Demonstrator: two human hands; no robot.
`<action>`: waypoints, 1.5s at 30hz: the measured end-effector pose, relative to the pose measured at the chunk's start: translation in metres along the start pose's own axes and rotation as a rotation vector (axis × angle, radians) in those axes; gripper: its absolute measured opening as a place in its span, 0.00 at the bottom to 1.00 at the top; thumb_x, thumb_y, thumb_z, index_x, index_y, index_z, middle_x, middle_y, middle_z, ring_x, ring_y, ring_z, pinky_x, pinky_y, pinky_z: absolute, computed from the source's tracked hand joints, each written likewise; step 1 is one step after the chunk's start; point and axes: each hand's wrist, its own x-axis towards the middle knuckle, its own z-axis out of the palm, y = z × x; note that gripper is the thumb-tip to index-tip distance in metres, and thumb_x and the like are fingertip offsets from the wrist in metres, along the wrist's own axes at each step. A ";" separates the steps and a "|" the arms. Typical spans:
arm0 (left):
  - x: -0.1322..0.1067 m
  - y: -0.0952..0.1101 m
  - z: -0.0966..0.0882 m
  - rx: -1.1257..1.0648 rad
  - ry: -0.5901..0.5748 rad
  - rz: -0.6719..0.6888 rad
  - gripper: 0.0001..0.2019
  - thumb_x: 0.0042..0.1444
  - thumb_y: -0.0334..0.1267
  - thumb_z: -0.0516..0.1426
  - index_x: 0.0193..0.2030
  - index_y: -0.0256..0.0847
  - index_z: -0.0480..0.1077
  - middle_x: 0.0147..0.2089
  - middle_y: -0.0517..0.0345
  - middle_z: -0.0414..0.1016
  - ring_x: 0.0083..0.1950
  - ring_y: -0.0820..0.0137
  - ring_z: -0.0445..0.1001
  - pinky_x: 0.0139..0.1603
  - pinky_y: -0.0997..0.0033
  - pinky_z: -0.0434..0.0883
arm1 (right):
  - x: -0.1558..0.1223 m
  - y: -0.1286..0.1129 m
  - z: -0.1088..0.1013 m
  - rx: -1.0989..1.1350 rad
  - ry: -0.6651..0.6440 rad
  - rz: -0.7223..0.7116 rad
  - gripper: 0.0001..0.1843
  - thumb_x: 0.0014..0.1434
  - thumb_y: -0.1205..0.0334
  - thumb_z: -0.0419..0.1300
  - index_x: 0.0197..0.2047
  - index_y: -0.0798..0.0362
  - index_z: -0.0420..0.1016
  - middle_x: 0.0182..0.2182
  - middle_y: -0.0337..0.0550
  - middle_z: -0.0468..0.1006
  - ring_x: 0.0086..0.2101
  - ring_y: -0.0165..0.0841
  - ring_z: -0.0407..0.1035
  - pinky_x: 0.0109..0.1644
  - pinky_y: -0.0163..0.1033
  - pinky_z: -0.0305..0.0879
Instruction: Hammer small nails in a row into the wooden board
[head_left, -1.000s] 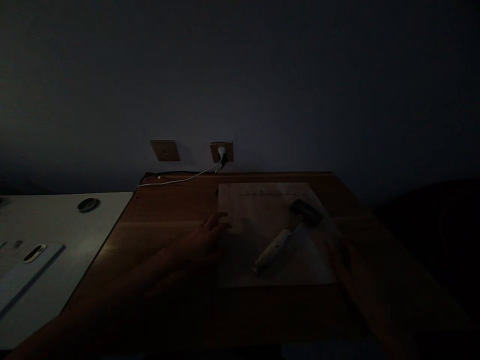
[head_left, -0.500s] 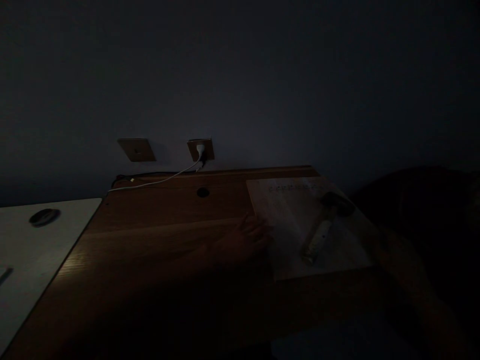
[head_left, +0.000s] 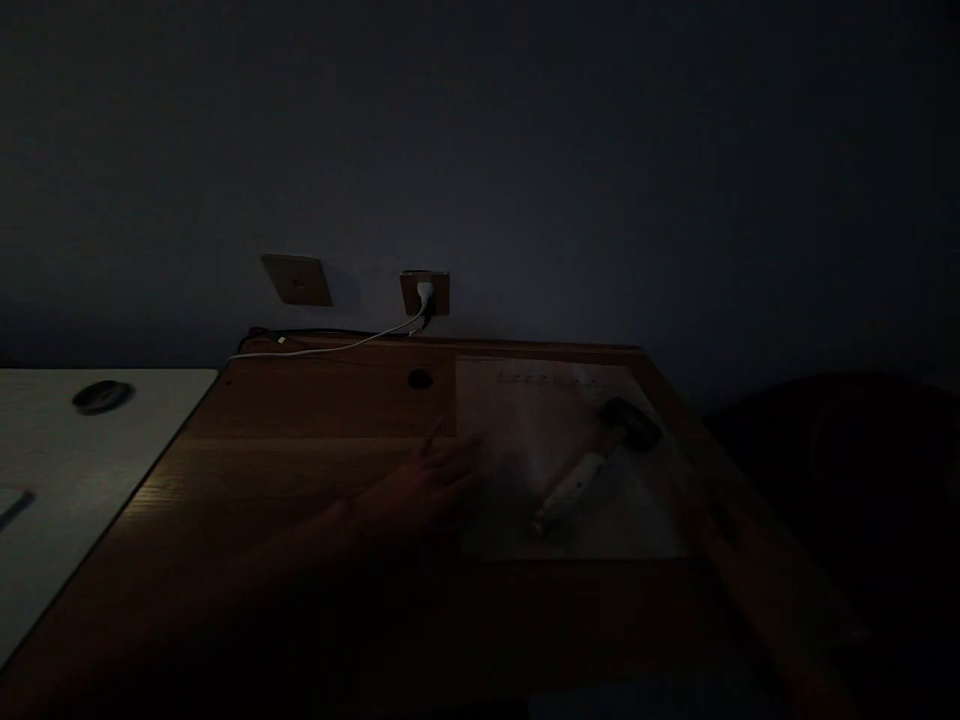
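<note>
A pale flat board (head_left: pixel 517 450) lies on the wooden desk in dim light. On it rests a hammer (head_left: pixel 574 485) with a dark head and a whitish handle, head toward the far right. Along the board's far edge runs a row of small marks or pieces (head_left: pixel 547 379), too dark to make out. At the board's left edge is my left hand (head_left: pixel 431 480), its thumb and fingers stretched apart and the fingertips over the edge. My right hand (head_left: pixel 720 530) is by the board's right edge; blur and darkness hide its fingers.
Behind the wooden desk (head_left: pixel 300 480) stands a wall with a socket (head_left: pixel 425 293) and a second wall plate (head_left: pixel 297 280). A white cable (head_left: pixel 330 350) trails along the desk's back. A white table (head_left: pixel 45 450) adjoins on the left, carrying a dark round object (head_left: pixel 103 397).
The board has slid left across the desk and turned slightly, carrying the hammer along. Both hands have shifted left with it. The camera view has also moved a little.
</note>
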 end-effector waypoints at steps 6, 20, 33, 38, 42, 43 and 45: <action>-0.087 -0.006 -0.032 0.083 0.024 -0.185 0.14 0.69 0.32 0.55 0.59 0.43 0.74 0.60 0.48 0.82 0.76 0.55 0.66 0.83 0.35 0.38 | -0.040 -0.067 0.019 0.152 -0.140 -0.078 0.35 0.68 0.35 0.48 0.63 0.51 0.76 0.63 0.58 0.78 0.60 0.60 0.74 0.63 0.68 0.69; -0.166 -0.006 -0.059 0.128 0.008 -0.361 0.24 0.67 0.32 0.56 0.69 0.49 0.70 0.71 0.50 0.73 0.76 0.55 0.65 0.81 0.42 0.55 | -0.030 -0.203 0.044 0.294 -0.159 -0.581 0.31 0.71 0.45 0.54 0.71 0.50 0.66 0.71 0.58 0.67 0.68 0.51 0.65 0.70 0.61 0.65; -0.137 -0.039 -0.026 0.201 0.074 -0.266 0.21 0.72 0.35 0.55 0.69 0.38 0.65 0.71 0.39 0.70 0.75 0.53 0.65 0.80 0.40 0.56 | 0.015 -0.185 0.087 0.356 -0.139 -0.560 0.28 0.72 0.51 0.53 0.72 0.46 0.64 0.64 0.55 0.77 0.61 0.51 0.74 0.64 0.61 0.71; -0.120 -0.052 -0.049 0.134 0.107 -0.244 0.15 0.72 0.35 0.56 0.62 0.42 0.72 0.61 0.46 0.79 0.65 0.57 0.74 0.72 0.48 0.67 | 0.046 -0.174 0.063 0.262 -0.289 -0.657 0.33 0.69 0.47 0.57 0.73 0.47 0.63 0.66 0.57 0.75 0.61 0.54 0.74 0.63 0.62 0.72; -0.073 -0.087 -0.087 0.048 0.089 -0.369 0.11 0.71 0.38 0.56 0.54 0.40 0.77 0.51 0.48 0.82 0.49 0.64 0.81 0.51 0.65 0.76 | 0.079 -0.216 0.034 0.271 -0.195 -0.750 0.27 0.69 0.48 0.58 0.67 0.48 0.71 0.63 0.56 0.77 0.60 0.52 0.73 0.63 0.59 0.71; -0.058 -0.099 -0.096 0.041 0.072 -0.406 0.11 0.70 0.37 0.56 0.54 0.40 0.77 0.50 0.49 0.83 0.47 0.66 0.81 0.47 0.68 0.75 | 0.087 -0.232 0.030 0.235 -0.148 -0.746 0.24 0.70 0.50 0.58 0.64 0.50 0.74 0.60 0.57 0.78 0.58 0.52 0.75 0.62 0.58 0.71; -0.031 -0.122 -0.108 0.083 0.018 -0.488 0.12 0.67 0.34 0.57 0.54 0.39 0.78 0.47 0.50 0.83 0.42 0.66 0.81 0.43 0.69 0.73 | 0.102 -0.263 0.029 0.119 -0.147 -0.755 0.18 0.69 0.56 0.56 0.54 0.56 0.80 0.50 0.61 0.82 0.51 0.51 0.77 0.57 0.55 0.73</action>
